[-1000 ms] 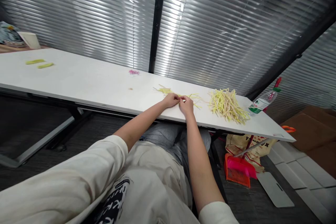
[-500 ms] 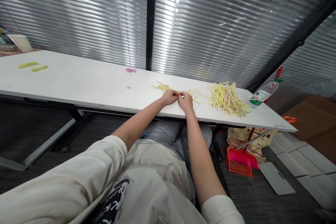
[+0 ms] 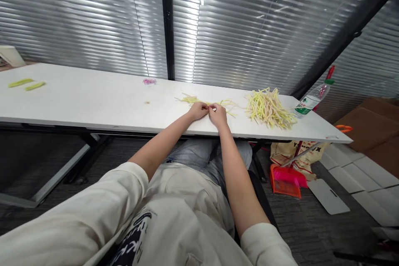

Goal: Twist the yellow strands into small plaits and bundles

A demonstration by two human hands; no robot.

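Both hands meet at the middle of a small bundle of thin yellow and pale strips (image 3: 189,99) lying on the white table (image 3: 102,99). My left hand (image 3: 198,111) is closed, its thumb and fingers pinched together at the bundle. Close against it, my right hand (image 3: 218,115) pinches at the same spot with curled fingers. Strip ends stick out on both sides of the hands. Any small thing between the fingertips is hidden. To the right lies a large loose heap of similar strips (image 3: 269,108).
A small pink pile (image 3: 149,81) lies near the table's back edge. Two yellow-green pieces (image 3: 21,82) are at the far left. A plastic bottle (image 3: 311,99) with a green cap leans at the right end. Below stands an orange-red dustpan (image 3: 286,181). Blinds rise behind the table.
The view has shifted slightly, so the table's things sit a little differently in it. Both hands stay together at the bundle, with only small finger movement.
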